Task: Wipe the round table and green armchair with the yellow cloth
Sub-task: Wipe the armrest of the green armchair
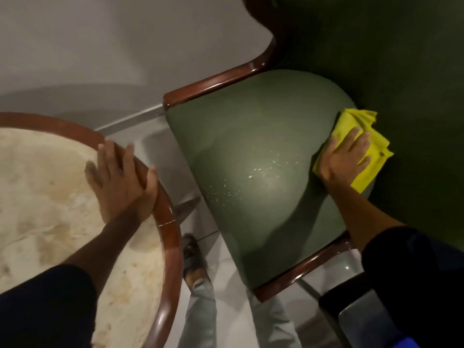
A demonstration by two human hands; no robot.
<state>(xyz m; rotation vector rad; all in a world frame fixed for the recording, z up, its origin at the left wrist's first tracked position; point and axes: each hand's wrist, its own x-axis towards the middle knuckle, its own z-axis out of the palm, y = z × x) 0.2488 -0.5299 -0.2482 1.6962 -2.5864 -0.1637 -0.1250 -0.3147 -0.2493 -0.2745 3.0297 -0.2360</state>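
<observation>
The green armchair fills the centre and right, its seat cushion framed by glossy reddish wood arms. At the back right of the seat, where it meets the dark green backrest, my right hand presses flat on the crumpled yellow cloth. Small shiny specks dot the middle of the seat. The round table, a beige marbled top inside a reddish wood rim, lies at the left. My left hand rests palm down on that rim, fingers spread, holding nothing.
A pale wall rises behind the table and chair. My legs and one shoe stand on the light tiled floor in the narrow gap between table and chair. A dark boxy object sits at the lower right beside the chair arm.
</observation>
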